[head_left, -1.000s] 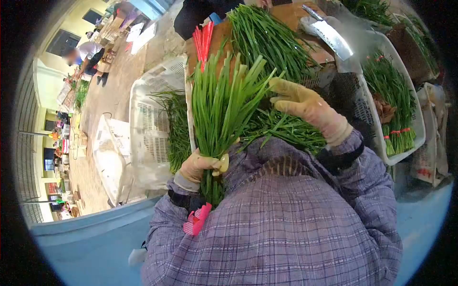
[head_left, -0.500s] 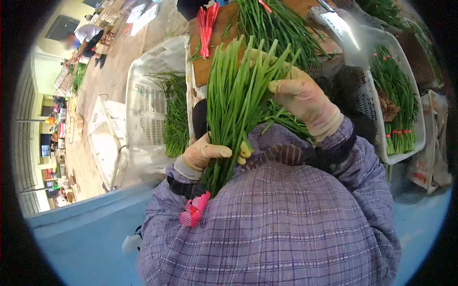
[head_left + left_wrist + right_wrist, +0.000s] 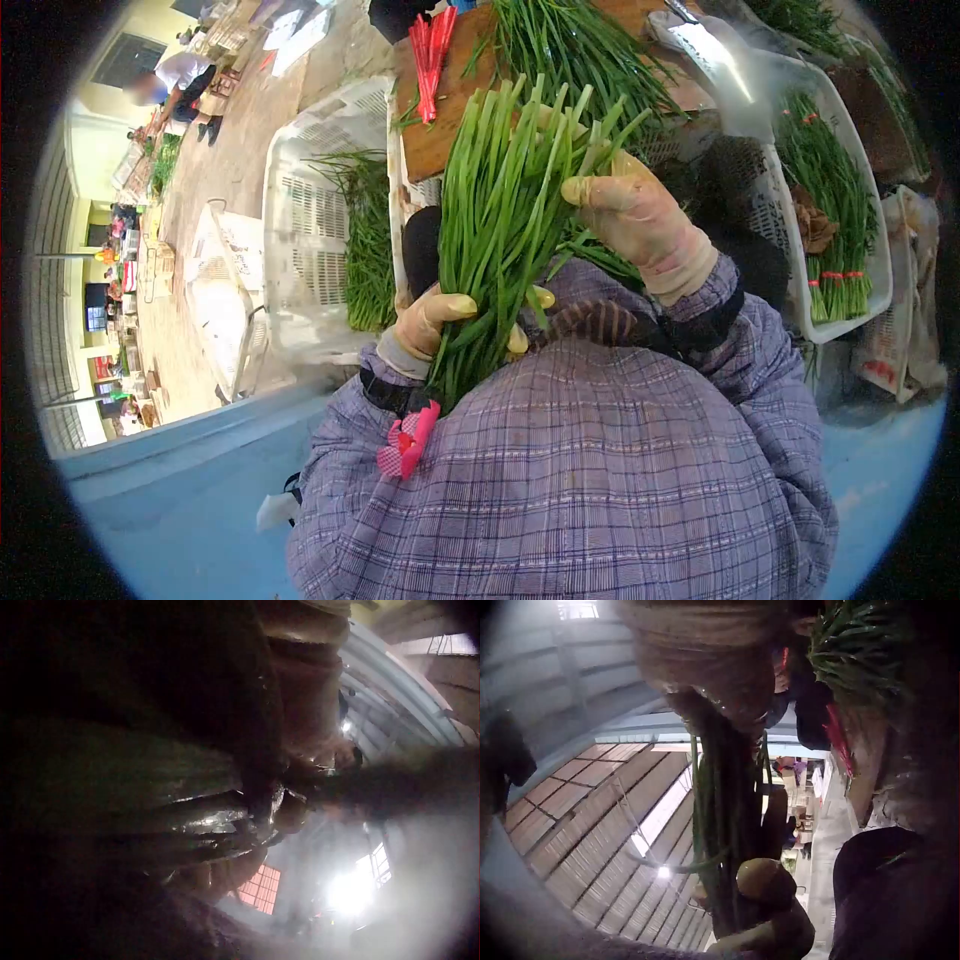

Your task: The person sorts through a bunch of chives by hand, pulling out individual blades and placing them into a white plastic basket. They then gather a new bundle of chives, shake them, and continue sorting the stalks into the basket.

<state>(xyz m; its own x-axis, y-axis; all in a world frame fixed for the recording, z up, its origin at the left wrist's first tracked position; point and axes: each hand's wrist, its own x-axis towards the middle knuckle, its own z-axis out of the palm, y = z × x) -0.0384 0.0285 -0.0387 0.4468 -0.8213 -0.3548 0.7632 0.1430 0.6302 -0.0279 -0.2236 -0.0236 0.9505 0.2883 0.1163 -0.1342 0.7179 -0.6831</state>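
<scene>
A loose bunch of green garlic chives [image 3: 505, 220] stands upright before the person's chest, pale cut ends at the top. Gripping it low down is the gloved left hand [image 3: 420, 325], its thumb across the front and fingertips showing on the far side. The gloved right hand [image 3: 645, 225] holds the upper stems from the right, thumb in front and the other fingers mostly hidden behind them. In the right wrist view the stems [image 3: 724, 802] run between the right hand [image 3: 712, 660] above and the left hand [image 3: 769, 904] below. The left wrist view is very dark.
More chives [image 3: 570, 60] lie on a wooden board [image 3: 440, 150] beside red ties [image 3: 430, 60]. A broad cleaver [image 3: 715, 60] is at the right. White crates stand on both sides; the right crate [image 3: 880, 250] holds tied bunches [image 3: 835, 220], the left crate [image 3: 310, 200] loose chives.
The right hand has come in from the right and taken hold of the upper stems. The bunch has moved slightly right, and the left fingers have shifted around its lower part.
</scene>
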